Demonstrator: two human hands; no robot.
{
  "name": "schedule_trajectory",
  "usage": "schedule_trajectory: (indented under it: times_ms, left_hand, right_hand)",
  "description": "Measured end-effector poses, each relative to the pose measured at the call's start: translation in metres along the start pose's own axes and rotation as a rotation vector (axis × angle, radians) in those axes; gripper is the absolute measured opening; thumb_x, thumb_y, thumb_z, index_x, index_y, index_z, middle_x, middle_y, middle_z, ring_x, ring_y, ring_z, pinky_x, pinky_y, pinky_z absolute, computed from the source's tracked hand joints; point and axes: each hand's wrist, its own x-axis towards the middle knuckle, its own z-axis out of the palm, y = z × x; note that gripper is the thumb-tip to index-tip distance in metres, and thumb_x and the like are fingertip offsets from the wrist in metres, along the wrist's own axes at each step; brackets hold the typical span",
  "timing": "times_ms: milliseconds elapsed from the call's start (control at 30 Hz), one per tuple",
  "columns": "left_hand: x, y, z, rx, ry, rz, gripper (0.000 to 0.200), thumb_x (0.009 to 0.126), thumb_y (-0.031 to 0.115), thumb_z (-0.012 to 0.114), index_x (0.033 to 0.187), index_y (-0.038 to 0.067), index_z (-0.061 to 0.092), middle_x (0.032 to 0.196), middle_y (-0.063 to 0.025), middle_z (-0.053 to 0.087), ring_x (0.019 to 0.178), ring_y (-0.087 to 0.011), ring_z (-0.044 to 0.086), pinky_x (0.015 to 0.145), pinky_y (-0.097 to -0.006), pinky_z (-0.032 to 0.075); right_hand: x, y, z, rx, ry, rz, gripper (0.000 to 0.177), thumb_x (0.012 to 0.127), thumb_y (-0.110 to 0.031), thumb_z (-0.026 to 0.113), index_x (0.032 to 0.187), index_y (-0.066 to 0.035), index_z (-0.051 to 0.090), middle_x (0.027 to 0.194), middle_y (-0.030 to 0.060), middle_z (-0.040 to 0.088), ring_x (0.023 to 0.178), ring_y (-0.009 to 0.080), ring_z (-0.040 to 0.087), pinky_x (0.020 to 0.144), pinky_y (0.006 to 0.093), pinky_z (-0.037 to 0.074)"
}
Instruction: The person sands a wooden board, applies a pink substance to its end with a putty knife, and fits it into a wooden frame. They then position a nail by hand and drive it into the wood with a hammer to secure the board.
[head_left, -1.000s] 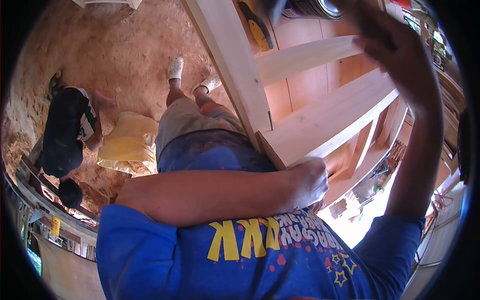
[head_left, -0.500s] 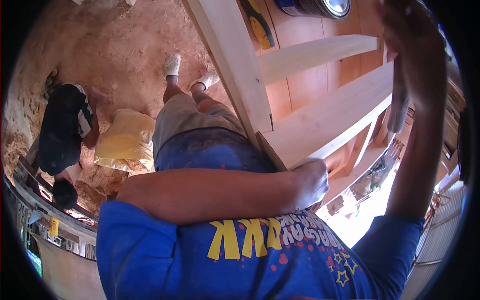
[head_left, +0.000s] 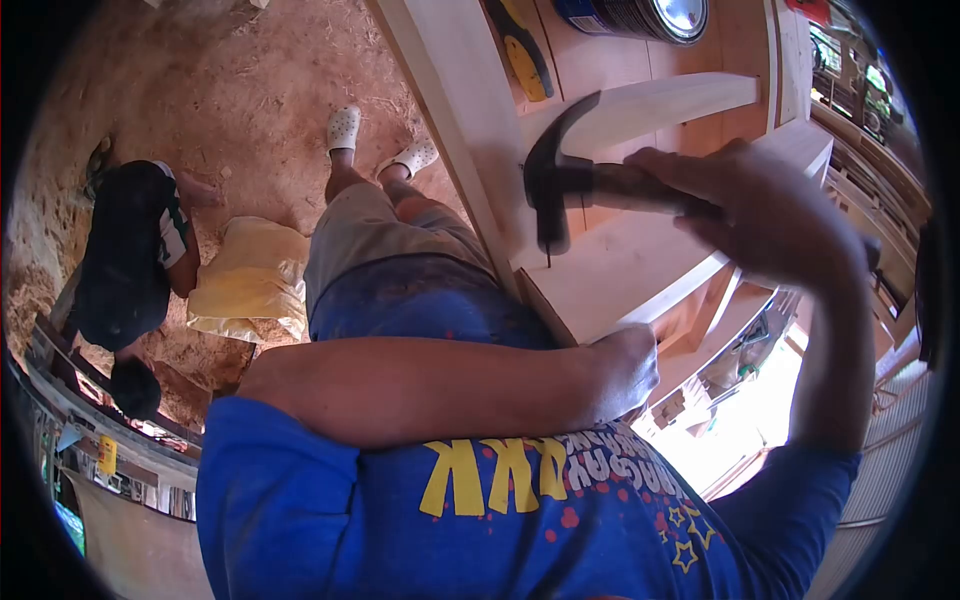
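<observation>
My right hand is wrapped round the handle of a claw hammer, slightly blurred by motion. The hammer's face is at the top of a thin nail, which stands in a pale wooden board near its corner with a long beam. Across my body, my left hand rests against the lower edge of that board, with its wrist bent and its fingers hidden from view.
A paint can and a yellow-black tool handle lie on the planks at the top. On the left, another person bends over near a yellow sack on the dirt floor. Stacked timber is at the far right.
My right hand has swung down and left from the upper right, bringing the hammer head onto the nail. My left hand has stayed at the board's edge.
</observation>
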Motion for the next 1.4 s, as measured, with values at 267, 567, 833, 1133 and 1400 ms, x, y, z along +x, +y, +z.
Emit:
schedule_trajectory:
  times_ms: [267, 567, 833, 1133, 1400]
  left_hand:
    - [-0.039, -0.011, -0.089, 0.169, -0.055, 0.211, 0.012, 0.089, 0.017, 0.072, 0.09, 0.012, 0.083, 0.084, 0.0041, 0.078, 0.076, -0.0147, 0.074, 0.064, -0.0366, 0.056]
    - [-0.061, 0.003, -0.057, 0.136, 0.073, 0.058, 0.013, 0.09, 0.018, 0.07, 0.084, 0.013, 0.082, 0.077, 0.0047, 0.075, 0.071, -0.0144, 0.072, 0.065, -0.0375, 0.055]
    - [-0.042, -0.004, -0.079, 0.378, -0.057, 0.235, 0.022, 0.094, 0.022, 0.069, 0.113, 0.017, 0.079, 0.108, 0.0006, 0.077, 0.104, -0.0199, 0.069, 0.097, -0.0464, 0.049]
    - [-0.02, -0.001, -0.02, 0.188, 0.164, 0.058, 0.018, 0.092, 0.017, 0.067, 0.099, 0.007, 0.08, 0.081, 0.0046, 0.075, 0.074, -0.0141, 0.07, 0.068, -0.0367, 0.052]
    - [-0.028, -0.005, -0.05, 0.234, 0.108, 0.112, 0.022, 0.097, 0.019, 0.064, 0.105, 0.007, 0.08, 0.087, 0.0035, 0.076, 0.086, -0.0135, 0.073, 0.072, -0.036, 0.053]
  right_hand:
    - [-0.005, 0.024, -0.034, 0.213, 0.494, 0.368, 0.029, 0.105, -0.025, 0.067, 0.131, -0.014, 0.073, 0.086, 0.0043, 0.072, 0.066, 0.0155, 0.061, 0.069, 0.038, 0.053]
    - [-0.02, -0.004, -0.003, 0.184, 0.287, 0.206, 0.047, 0.098, -0.007, 0.069, 0.144, -0.012, 0.065, 0.126, 0.0126, 0.075, 0.104, 0.0149, 0.073, 0.092, 0.0332, 0.058]
    - [-0.033, -0.014, 0.029, -0.024, -0.125, -0.014, 0.058, 0.091, -0.003, 0.073, 0.147, -0.012, 0.062, 0.107, 0.0179, 0.077, 0.083, 0.0308, 0.075, 0.077, 0.041, 0.06]
    - [-0.042, -0.002, 0.05, 0.085, 0.133, 0.19, 0.058, 0.091, -0.005, 0.078, 0.147, -0.008, 0.062, 0.103, 0.0085, 0.077, 0.074, 0.0169, 0.07, 0.067, 0.0331, 0.055]
    - [-0.03, 0.025, 0.03, 0.338, 0.526, 0.143, 0.055, 0.098, -0.009, 0.073, 0.152, -0.01, 0.058, 0.102, 0.0036, 0.078, 0.077, 0.0163, 0.072, 0.067, 0.0333, 0.056]
